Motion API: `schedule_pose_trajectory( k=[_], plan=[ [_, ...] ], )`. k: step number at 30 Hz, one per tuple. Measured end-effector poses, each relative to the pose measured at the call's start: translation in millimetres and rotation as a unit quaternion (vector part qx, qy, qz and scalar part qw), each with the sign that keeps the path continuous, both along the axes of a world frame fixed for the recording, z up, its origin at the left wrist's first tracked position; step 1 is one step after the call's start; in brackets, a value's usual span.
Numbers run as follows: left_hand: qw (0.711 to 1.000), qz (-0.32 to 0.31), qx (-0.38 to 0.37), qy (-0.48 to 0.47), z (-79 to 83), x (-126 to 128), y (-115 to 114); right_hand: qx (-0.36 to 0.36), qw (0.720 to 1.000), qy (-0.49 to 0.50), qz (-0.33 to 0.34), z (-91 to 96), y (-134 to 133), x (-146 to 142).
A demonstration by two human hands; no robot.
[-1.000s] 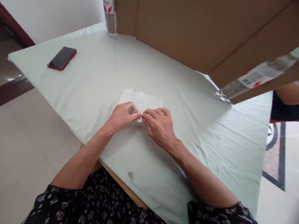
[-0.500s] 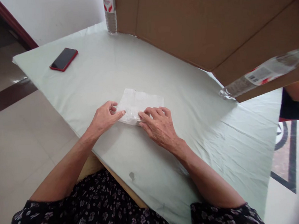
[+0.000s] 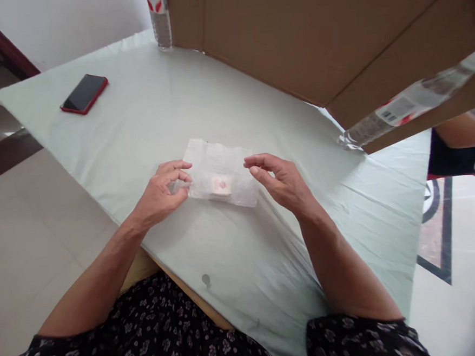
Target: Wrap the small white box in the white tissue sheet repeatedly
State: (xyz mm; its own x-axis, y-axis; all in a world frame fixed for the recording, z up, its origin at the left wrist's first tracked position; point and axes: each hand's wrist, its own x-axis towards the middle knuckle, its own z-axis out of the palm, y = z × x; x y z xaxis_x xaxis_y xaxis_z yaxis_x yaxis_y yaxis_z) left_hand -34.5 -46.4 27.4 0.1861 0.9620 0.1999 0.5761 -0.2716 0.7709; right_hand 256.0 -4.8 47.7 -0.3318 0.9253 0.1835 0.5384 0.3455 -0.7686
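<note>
1. While both hands are bent inward, a thin white sheet [image 3: 220, 160] lies at the frame's centre, a small pale block [image 3: 220, 185] at its lower middle; whether on or inside it, I cannot tell.
2. Left hand [image 3: 161, 191] and right hand [image 3: 278, 180] flank it, fingers loosely curved, pinching nothing; contact is unclear.
3. The sheet looks light, limp and tearable: best taken by opposite edges.
4. The block seems light, firmer: best held by its sides.

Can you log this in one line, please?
left hand: open, by left edge of translucent sheet | right hand: open, by its right edge | pale block with red print: toward sheet's near edge | red-cased smartphone: on tablecloth
</note>
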Motion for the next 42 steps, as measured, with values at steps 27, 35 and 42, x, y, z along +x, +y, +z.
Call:
schedule_pose_trajectory(
  k=[27,35,42],
  plan=[
    [0.985,-0.156,0.052,0.043,-34.7,-17.1,-30.6,0.057,0.967,-0.224,0.112,-39.3,-2.7,-46.5],
    [0.995,-0.054,0.018,-0.084,-25.9,-3.5,-23.2,0.134,0.966,-0.186,0.119,-7.5,-61.4,-26.4],
    [0.986,0.012,-0.148,-0.073,-5.0,8.0,-1.8,0.070,0.990,-0.124,0.003,-18.9,-42.5,-32.3]
  ],
)
